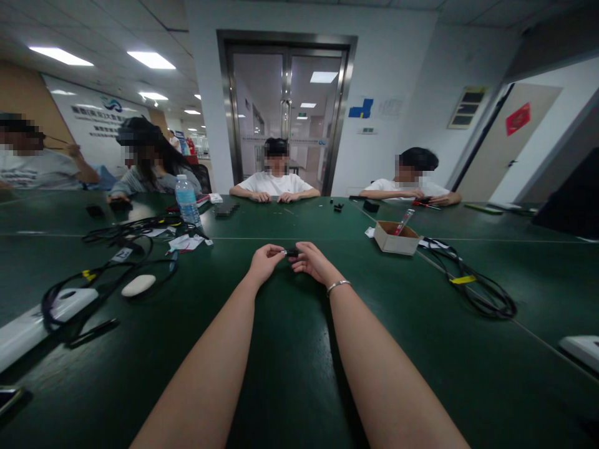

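Note:
A small black piece with a silvery end (292, 252) is held between my two hands, above the green table (290, 349). My left hand (265, 262) is closed, its thumb and fingertips pinching at the silvery end. From the other side, my right hand (316, 262) grips the black part between thumb and fingers, with its lower fingers curled loosely. A metal bracelet sits on my right wrist. The piece is too small, and too covered by fingers, to tell its kind.
To the left lie black cables (135, 249), a white computer mouse (138, 285), a pen (93, 333) and a water bottle (188, 202). A small box (395, 244) and a coiled cable (491, 299) are on the right. Several people sit across the table.

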Demonstrator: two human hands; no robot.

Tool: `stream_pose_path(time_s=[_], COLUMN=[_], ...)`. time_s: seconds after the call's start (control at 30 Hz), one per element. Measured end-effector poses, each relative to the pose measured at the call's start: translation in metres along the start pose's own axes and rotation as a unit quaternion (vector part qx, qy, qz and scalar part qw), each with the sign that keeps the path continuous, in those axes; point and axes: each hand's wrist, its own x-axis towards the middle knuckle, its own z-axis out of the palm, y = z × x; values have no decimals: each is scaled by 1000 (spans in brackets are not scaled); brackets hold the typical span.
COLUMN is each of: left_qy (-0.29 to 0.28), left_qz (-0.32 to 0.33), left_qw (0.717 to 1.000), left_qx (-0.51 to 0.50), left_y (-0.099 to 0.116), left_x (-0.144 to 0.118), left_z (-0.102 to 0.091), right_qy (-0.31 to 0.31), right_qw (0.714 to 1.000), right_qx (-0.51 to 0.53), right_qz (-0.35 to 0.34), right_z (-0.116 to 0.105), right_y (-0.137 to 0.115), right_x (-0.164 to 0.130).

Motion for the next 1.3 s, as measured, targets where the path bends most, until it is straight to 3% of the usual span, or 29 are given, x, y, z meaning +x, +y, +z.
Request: stream_pose_path(time_s=[0.23, 0.67, 0.8, 1.03, 1.3], left_qy=[-2, -1, 1, 3, -1], left_qz=[-2, 1, -13, -4, 1], left_qw=[1000, 1000, 1000, 1000, 1000], left_qx=[16, 9, 15, 17, 15], left_y=[1, -2, 0, -1, -2], left_x=[-1, 1, 0, 0, 1], left_z=[1, 0, 1, 1, 0], right_qy=[25, 33, 28, 49, 27], right_qw=[999, 997, 997, 997, 996], right_qx=[-20, -75, -51, -55, -79], right_qz=[-29, -4, -41, -20, -3], right_z=[4, 0, -1, 2, 3], right_y=[4, 4, 4, 2, 3], right_x=[3, 4, 5, 4, 4])
